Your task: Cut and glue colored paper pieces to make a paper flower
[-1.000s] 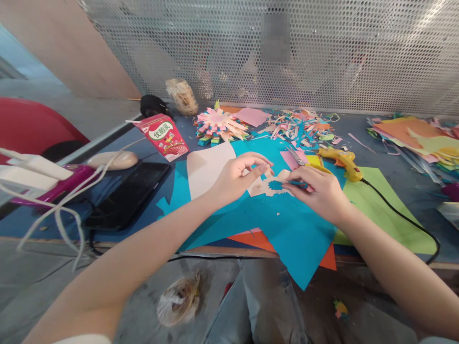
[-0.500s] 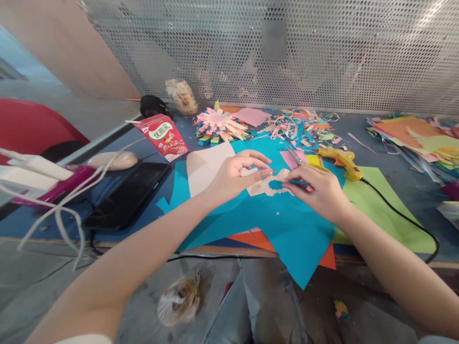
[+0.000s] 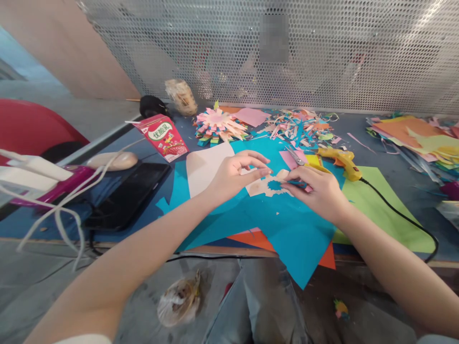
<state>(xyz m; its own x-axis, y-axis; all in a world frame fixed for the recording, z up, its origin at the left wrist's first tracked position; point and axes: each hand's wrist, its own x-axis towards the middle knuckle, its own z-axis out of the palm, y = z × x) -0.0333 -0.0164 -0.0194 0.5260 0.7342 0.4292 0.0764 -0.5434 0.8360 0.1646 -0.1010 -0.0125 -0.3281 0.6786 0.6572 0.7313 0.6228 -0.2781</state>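
A pale pink paper cutout with a jagged, toothed hole lies between my hands, just above the blue paper. My left hand pinches its upper edge between thumb and index finger, the other fingers loosely curled. On the other side my right hand has thumb and fingers closed on the cutout's right edge. Some blue and pink paper shows among the right fingers; whether it is held there is unclear. Just above the right hand are scissors, resting on a pink paper piece, their lower part hidden.
A yellow glue gun with a black cord lies on green paper at right. Behind are a layered paper flower and a heap of paper strips. A red drink carton and a black phone sit left.
Almost nothing differs. The cutout has shifted very slightly to the left, and both hands keep their hold.
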